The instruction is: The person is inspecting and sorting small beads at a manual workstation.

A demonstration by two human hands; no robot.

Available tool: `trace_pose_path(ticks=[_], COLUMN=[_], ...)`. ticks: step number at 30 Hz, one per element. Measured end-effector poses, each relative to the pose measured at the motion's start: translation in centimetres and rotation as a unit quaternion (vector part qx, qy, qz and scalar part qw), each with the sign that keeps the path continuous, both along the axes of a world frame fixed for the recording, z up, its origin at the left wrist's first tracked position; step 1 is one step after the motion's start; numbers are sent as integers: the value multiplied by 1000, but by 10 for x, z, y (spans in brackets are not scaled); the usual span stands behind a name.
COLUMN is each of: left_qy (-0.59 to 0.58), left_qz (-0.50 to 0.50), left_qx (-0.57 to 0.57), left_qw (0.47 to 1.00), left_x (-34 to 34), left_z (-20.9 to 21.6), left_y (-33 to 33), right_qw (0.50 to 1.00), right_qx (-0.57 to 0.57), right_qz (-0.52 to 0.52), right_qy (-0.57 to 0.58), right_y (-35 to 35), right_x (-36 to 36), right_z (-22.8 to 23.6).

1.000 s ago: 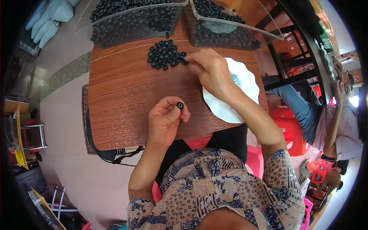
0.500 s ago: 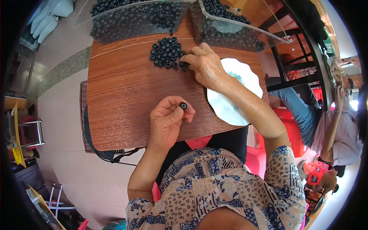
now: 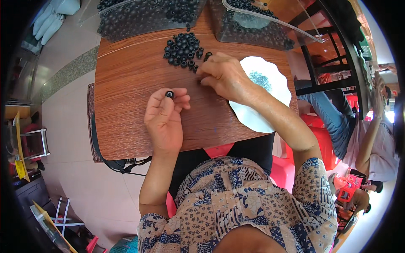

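Note:
My left hand (image 3: 163,120), palm up over the wooden table (image 3: 118,114), pinches a small black ring-shaped piece (image 3: 169,94) between thumb and fingers, its round hole facing up. The other fingers curl loosely beside it. At the right edge of a loose pile of black pieces (image 3: 181,49), my right hand (image 3: 221,76) is lowered with its fingers bent together. A dark spot shows between its thumb and fingertips, too hidden to name. One loose black piece (image 3: 208,55) lies just past its knuckles. A white scalloped plate (image 3: 270,69) sits under and beside my right forearm.
Two clear plastic bins stand at the table's far side, both holding many black pieces: the left bin (image 3: 201,10) and the right bin (image 3: 301,34). A red stool (image 3: 322,141) and a seated person's jeans (image 3: 327,107) are beyond the table's right edge.
My left hand has moved left and away from me, still pinching the black piece. My right hand has shifted slightly right and drawn back from the pile, its fingers closing. The view has shifted a little.

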State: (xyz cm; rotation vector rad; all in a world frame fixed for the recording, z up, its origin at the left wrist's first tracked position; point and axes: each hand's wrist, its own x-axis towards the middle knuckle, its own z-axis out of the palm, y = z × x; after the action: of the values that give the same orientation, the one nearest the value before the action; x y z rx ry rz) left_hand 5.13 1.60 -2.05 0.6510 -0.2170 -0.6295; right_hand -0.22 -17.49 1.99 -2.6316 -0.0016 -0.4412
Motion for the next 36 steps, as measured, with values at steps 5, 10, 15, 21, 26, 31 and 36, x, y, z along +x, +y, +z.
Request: trace_pose_path(ticks=[5, 10, 15, 21, 26, 31, 36], left_qy=[5, 5, 21, 15, 2, 6, 27], left_qz=[-11, -22, -35, -50, -46, -34, -106], left_qx=[0, 8, 16, 63, 74, 61, 42], left_qw=[1000, 1000, 999, 997, 996, 998, 993], left_x=[-1, -2, -3, -15, -28, -36, -41], left_z=[-1, -2, 0, 11, 19, 20, 26], left_y=[-1, 0, 0, -5, -6, -7, -8], right_qw=[996, 994, 999, 990, 991, 986, 976], right_qx=[-93, -103, 44, 132, 98, 45, 124], right_qz=[5, -6, -26, -41, -53, -73, -81], right_qy=[17, 33, 14, -37, -71, -146, -162], right_y=[14, 18, 29, 45, 52, 62, 56], right_x=[1, -2, -21, -44, -54, -63, -70], right_z=[-8, -7, 12, 26, 22, 18, 20])
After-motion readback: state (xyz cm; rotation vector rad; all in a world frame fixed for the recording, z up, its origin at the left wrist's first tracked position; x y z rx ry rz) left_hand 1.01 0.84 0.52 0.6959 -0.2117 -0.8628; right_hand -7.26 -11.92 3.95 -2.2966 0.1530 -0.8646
